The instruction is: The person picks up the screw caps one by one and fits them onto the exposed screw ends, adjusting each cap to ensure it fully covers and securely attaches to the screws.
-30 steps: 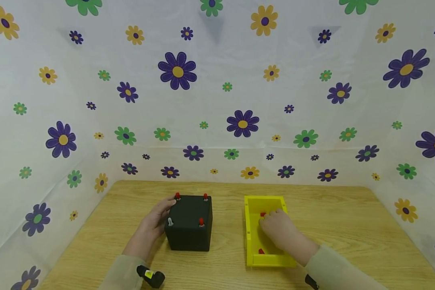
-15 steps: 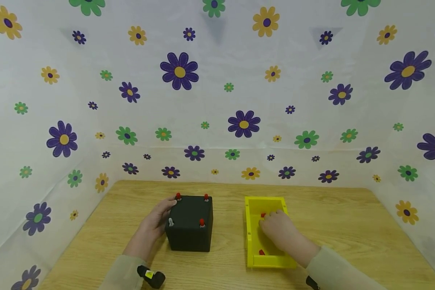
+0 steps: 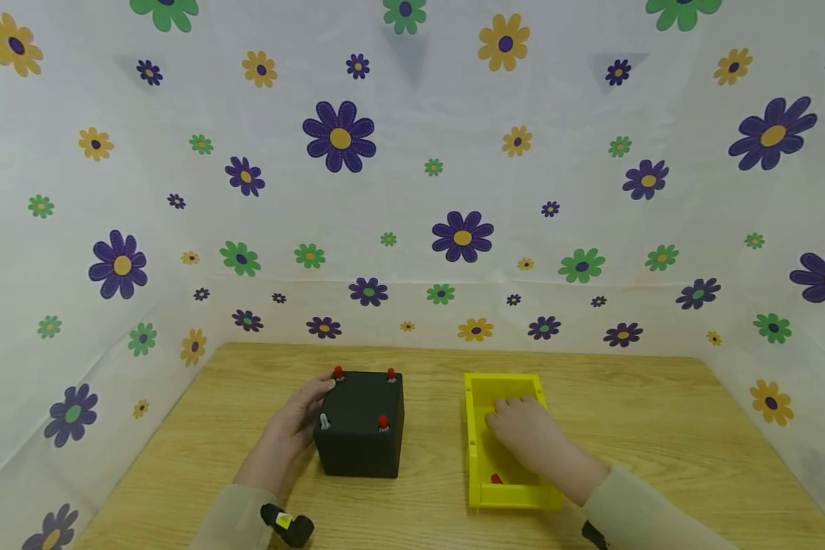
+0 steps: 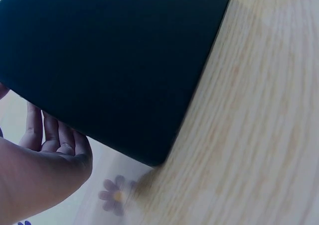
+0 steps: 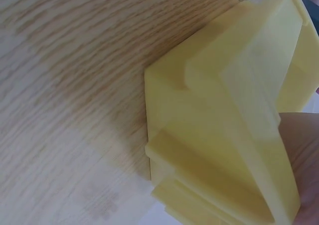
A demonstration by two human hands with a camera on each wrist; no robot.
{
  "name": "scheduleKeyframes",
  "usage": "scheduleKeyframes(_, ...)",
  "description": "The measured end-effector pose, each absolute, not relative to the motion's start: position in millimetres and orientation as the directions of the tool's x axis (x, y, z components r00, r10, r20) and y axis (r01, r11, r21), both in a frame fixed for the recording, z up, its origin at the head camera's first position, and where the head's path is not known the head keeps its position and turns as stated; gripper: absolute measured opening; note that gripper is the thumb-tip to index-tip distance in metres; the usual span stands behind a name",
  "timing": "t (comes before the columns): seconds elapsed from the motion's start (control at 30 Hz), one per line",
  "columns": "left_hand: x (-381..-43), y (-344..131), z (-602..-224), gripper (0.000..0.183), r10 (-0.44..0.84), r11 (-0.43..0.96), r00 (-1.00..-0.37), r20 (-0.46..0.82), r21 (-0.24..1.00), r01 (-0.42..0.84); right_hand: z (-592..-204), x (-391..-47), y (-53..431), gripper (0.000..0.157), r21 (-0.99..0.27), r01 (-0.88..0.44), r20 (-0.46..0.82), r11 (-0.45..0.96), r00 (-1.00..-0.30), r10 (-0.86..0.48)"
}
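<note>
A black box (image 3: 360, 405) stands on the table, with small toggle levers at its top corners. Red caps (image 3: 383, 422) cover three levers, while the near-left lever (image 3: 325, 421) shows bare metal. My left hand (image 3: 296, 416) rests against the box's left side, fingertips at the far-left corner. In the left wrist view its fingers (image 4: 65, 135) lie along that side. My right hand (image 3: 525, 435) reaches down into a yellow bin (image 3: 516, 495), fingers bent and tips hidden; I cannot tell what they hold. One red cap (image 3: 496, 479) lies at the bin's near end.
The wooden table (image 3: 433, 451) carries the box on the left and the bin on the right, with a gap between them. A white flower-print sheet (image 3: 399, 191) surrounds the table at the back and sides.
My right hand has shifted slightly left inside the bin. The red cap seen earlier by its fingertips is now out of sight. My left hand and the box stay put.
</note>
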State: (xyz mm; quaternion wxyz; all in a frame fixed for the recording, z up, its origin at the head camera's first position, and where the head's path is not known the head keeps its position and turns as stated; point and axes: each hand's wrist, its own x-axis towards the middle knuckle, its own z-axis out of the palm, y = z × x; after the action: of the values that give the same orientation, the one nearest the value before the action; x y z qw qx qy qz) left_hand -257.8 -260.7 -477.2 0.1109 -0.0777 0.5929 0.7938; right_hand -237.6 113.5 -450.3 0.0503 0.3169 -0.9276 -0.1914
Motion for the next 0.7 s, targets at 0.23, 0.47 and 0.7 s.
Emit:
scheduleKeyframes(0.23,-257.4,-260.5,-474.7,0.054,0.088,-0.264,-0.96,-0.264,0.924,-0.278,-444.5,-238.3,113.9,0.02,0.437,-0.591,-0.027,0.679,-0.762,-0.646)
scheduleKeyframes(0.47,-258.2,-259.1,-474.4,0.071,0.075,-0.247,-0.957,-0.28,0.925,-0.29,-437.2,-238.8,115.3,0.022,0.478,-0.61,-0.042,0.632,-0.734,-0.678)
scheduleKeyframes(0.7,-258.9,-258.6,-473.8,0.058,0.071,-0.276,-0.957,-0.281,0.916,-0.29,-430.2,-238.6,117.3,0.023,0.51,-0.62,-0.054,0.596,-0.715,-0.697)
